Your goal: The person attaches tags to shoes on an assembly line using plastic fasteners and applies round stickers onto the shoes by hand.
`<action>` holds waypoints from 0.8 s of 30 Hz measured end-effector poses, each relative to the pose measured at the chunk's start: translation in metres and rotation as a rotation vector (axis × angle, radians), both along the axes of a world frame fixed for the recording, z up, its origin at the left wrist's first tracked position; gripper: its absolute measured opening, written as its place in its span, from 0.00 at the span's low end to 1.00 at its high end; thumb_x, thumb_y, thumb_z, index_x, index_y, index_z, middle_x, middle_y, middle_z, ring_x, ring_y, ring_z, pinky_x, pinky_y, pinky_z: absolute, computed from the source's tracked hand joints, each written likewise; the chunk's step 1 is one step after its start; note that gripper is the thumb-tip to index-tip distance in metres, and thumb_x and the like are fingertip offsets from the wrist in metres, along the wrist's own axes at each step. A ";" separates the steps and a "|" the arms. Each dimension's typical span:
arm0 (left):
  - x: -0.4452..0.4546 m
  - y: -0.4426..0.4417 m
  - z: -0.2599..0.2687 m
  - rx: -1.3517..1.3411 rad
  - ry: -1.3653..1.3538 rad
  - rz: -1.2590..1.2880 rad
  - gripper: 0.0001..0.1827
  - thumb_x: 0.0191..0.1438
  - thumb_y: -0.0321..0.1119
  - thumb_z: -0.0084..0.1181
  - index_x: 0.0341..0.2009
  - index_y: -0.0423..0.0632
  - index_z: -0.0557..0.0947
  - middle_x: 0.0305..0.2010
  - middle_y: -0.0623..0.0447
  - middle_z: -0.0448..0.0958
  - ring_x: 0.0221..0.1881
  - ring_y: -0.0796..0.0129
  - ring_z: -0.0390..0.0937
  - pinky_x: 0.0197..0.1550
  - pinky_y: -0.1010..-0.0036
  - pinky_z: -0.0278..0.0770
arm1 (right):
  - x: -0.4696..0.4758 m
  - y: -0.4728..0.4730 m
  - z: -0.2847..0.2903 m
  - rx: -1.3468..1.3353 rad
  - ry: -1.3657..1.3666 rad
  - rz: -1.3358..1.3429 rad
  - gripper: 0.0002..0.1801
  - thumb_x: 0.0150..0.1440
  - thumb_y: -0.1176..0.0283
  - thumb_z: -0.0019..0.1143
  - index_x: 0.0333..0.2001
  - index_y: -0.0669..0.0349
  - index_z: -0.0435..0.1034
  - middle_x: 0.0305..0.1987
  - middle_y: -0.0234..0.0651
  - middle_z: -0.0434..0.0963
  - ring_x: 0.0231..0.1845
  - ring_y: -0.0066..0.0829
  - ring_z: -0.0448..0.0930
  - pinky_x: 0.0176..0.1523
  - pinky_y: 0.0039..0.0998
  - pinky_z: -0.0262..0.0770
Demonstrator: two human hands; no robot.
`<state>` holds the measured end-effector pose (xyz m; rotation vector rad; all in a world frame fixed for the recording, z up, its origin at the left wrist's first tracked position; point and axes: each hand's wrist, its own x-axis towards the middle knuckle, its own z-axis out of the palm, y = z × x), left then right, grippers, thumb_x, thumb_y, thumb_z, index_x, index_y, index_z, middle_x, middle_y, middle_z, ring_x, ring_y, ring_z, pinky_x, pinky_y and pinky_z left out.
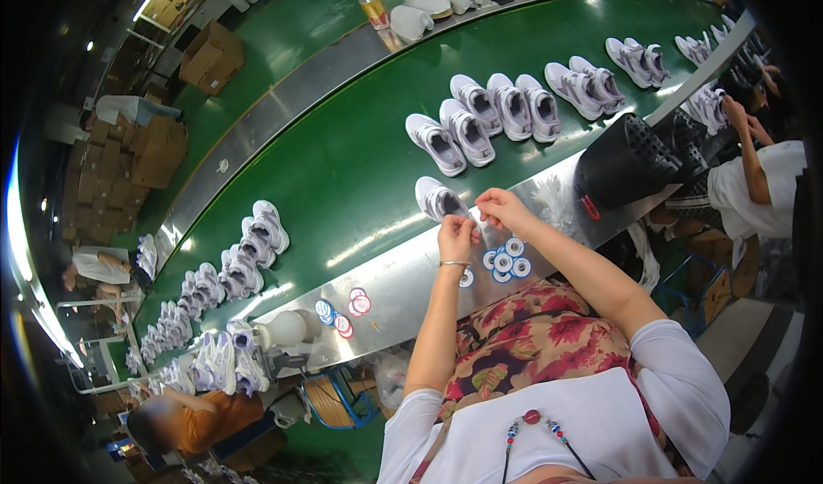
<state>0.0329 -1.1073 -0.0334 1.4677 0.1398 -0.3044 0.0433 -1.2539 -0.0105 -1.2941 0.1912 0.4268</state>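
My left hand (457, 236), with a bracelet at its wrist, is raised over the belt's near metal edge, its fingers pinched together. To its right my right hand (500, 209) also has its fingertips together; anything thin between the fingers of either hand is too small to make out. Just behind both hands stands a single white and grey sneaker (438, 199), partly covered by my left fingers. Round blue-rimmed tags (503, 262) lie in a loose pile on the metal ledge below my right hand. A tuft of clear thin fasteners (554, 201) lies on the ledge to the right.
Several sneakers (476, 133) stand on the green conveyor belt (347, 182), with more at the left (251, 252). Red and blue round tags (343, 325) lie on the ledge. A black container (620, 162) is at the right. Co-workers (218, 420) sit at both sides.
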 end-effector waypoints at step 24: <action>-0.006 0.010 0.004 -0.047 0.051 0.076 0.13 0.46 0.23 0.47 0.39 0.43 0.75 0.20 0.60 0.67 0.18 0.81 0.61 0.20 0.87 0.60 | 0.001 0.015 -0.006 0.004 -0.052 -0.003 0.04 0.43 0.73 0.54 0.25 0.60 0.68 0.20 0.25 0.68 0.16 0.10 0.61 0.17 0.13 0.52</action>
